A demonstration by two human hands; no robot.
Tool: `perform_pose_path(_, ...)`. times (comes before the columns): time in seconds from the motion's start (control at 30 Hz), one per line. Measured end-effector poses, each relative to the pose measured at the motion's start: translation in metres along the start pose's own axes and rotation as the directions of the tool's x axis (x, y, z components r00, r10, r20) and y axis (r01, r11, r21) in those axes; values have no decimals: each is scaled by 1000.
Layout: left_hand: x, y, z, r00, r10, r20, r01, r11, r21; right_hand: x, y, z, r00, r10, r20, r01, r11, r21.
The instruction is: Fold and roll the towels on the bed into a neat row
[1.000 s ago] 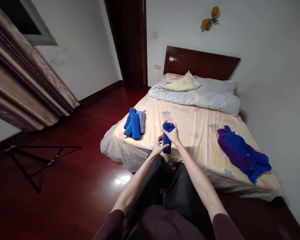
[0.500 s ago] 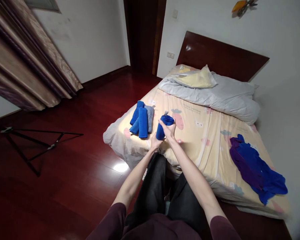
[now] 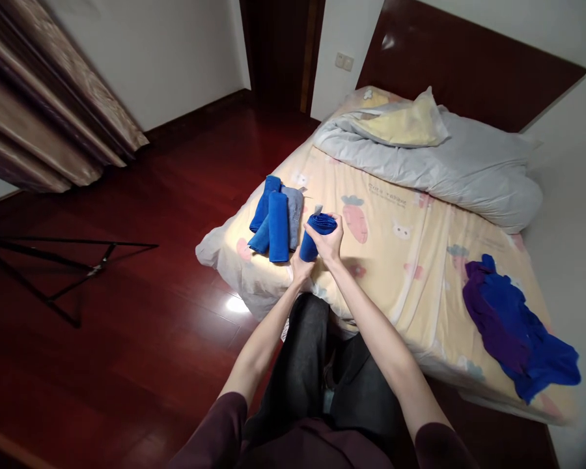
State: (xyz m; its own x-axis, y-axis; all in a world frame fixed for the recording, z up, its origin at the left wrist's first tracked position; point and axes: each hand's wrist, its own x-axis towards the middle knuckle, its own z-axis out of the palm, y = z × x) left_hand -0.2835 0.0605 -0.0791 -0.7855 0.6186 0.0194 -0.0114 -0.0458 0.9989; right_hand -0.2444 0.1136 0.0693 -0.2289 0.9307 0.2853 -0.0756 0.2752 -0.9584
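Note:
A rolled blue towel (image 3: 310,245) stands tilted between my hands, its spiral end facing up and a small pale tag at its top edge. My right hand (image 3: 329,243) wraps around the upper part of the roll. Lower down, my left hand (image 3: 301,268) grips the bottom end; part of its fingers is hidden behind the roll. Just left of my hands, several rolled towels lie in a small pile on the bed, with a blue roll (image 3: 278,228) on top and a grey-blue roll (image 3: 295,215) beside it.
The bed (image 3: 371,273) has a patterned yellow sheet. Crumpled blue and purple cloths (image 3: 517,326) lie at its right. A grey quilt (image 3: 488,169) and a yellow pillow (image 3: 410,120) are near the headboard (image 3: 469,58). Black tripod legs (image 3: 53,257) stand on the floor at left.
The view has tilted down and come closer to the bed. Both hands still hold the blue roll, which leans slightly more; the pile and the loose cloths lie as before.

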Motion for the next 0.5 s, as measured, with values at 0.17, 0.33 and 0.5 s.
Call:
perform_pose_path(0.17, -1, -4, -3, 997, -72, 14, 72, 996, -53, 3, 8, 0, 1000, -12, -2, 12, 1000, -25)
perform_pose_path(0.33, -1, -6, -5, 995, -94, 15, 95, 995, -40, 5, 8, 0, 1000, -18, 18, 19, 1000, -23)
perform_pose_path(0.5, -1, -11, -4, 996, -86, 19, 86, 996, -4, 3, 13, 1, 1000, 8, 17, -8, 999, -34)
